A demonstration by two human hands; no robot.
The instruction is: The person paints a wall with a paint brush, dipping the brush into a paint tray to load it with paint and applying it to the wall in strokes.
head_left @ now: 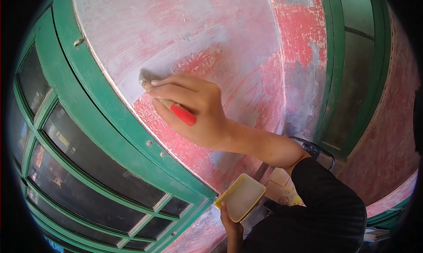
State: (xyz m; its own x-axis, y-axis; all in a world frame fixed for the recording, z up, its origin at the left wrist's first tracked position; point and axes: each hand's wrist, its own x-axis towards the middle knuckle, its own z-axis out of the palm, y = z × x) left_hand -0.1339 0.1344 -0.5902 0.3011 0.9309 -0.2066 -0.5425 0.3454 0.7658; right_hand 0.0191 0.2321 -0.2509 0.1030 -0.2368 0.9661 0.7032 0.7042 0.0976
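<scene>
My right hand (pixel 194 105) is wrapped round a paintbrush (pixel 183 114) with a red handle end. Its bristles touch the red and whitish wall (pixel 198 46), close to the green window frame. Lower down, my left hand (pixel 231 224) grips the edge of a yellow-rimmed tray (pixel 246 197) that holds a pale liquid. Part of the left fingers is hidden behind the tray. Pale coating covers the wall above the brush, while patchy red shows below it.
A green-framed window (pixel 83 143) with dark panes fills the left side. Another green frame (pixel 337 76) stands at the right. Behind my right forearm is a dark curved rim (pixel 324 153) of an object I cannot make out.
</scene>
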